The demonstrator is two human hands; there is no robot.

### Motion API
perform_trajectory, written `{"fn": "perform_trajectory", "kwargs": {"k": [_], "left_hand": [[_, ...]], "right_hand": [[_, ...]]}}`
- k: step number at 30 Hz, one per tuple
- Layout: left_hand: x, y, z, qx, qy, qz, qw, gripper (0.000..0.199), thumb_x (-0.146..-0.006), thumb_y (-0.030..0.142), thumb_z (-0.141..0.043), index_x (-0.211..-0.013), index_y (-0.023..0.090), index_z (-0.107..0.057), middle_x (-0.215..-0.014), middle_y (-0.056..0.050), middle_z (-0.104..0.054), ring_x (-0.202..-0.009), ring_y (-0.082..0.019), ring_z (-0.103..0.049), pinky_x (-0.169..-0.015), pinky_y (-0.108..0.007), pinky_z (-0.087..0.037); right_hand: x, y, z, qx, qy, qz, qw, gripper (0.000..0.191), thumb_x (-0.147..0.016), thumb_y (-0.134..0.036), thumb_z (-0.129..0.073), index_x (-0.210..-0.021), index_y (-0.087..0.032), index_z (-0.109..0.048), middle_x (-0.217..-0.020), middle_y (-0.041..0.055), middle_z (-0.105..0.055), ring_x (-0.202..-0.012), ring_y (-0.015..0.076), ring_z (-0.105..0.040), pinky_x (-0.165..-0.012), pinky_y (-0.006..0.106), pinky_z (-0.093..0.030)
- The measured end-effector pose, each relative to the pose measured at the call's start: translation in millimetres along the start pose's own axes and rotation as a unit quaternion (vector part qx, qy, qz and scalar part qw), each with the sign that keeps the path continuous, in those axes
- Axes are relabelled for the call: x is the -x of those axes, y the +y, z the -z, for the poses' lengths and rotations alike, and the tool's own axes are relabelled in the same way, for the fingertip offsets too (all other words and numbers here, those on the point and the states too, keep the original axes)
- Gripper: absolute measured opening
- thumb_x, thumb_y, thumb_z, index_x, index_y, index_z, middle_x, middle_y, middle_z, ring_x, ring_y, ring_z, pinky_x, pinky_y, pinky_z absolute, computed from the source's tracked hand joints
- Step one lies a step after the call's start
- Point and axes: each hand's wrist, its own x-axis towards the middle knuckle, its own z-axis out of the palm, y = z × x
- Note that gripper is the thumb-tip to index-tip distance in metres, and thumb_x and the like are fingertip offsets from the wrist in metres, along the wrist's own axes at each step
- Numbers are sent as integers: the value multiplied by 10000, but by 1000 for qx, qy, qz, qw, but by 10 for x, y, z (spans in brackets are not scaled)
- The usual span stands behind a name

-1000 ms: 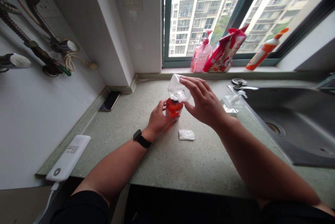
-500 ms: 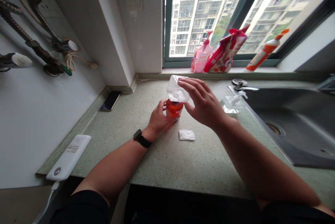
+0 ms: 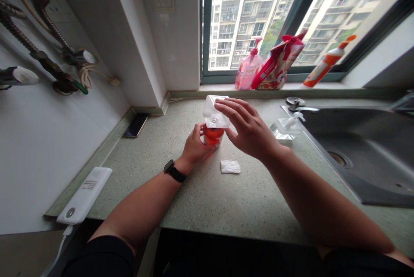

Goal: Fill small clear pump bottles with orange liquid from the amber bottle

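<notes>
Both forearms reach in from the bottom of the frame, with a black smartwatch (image 3: pixel 174 173) on the left wrist. A white power bank (image 3: pixel 84 189) lies at lower left on the speckled green stone counter (image 3: pixel 194 201), and a folded white tissue (image 3: pixel 230 166) lies just in front of the bottle. The left hand (image 3: pixel 196 146) is clenched around an orange-red bottle (image 3: pixel 212 136) at mid-frame. The right hand (image 3: pixel 247 129) is raised, its spread fingers (image 3: pixel 231 106) and thumb grasping a clear faceted plastic container (image 3: pixel 213 113) seated on top of the bottle. A low, firm left grip and evenly spread right fingers are sound practice here, keeping the container square on the bottle. Farther off, a smartphone (image 3: pixel 136 125) lies at left and a steel sink (image 3: pixel 355 156) sits at right. A pink pump bottle (image 3: pixel 248 70) and a red pouch (image 3: pixel 277 61) stand on the windowsill.
</notes>
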Motion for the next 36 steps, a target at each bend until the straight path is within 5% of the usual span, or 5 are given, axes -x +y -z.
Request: {"fn": "perform_trajectory", "kwargs": {"k": [36], "left_hand": [[-10,17,28,-9,-10,2,1000,718,-731,327,-962,-1326,258,-565,-1354,-118,-727,-1146,-288,-732,-990,-454,-606]], "right_hand": [[16,105,5,-21,-8,-34,999,878,-896,-53,-621,-1688,-324,-357,-1609,94,-598,-1490,339,-549,-1221,582,-480]]}}
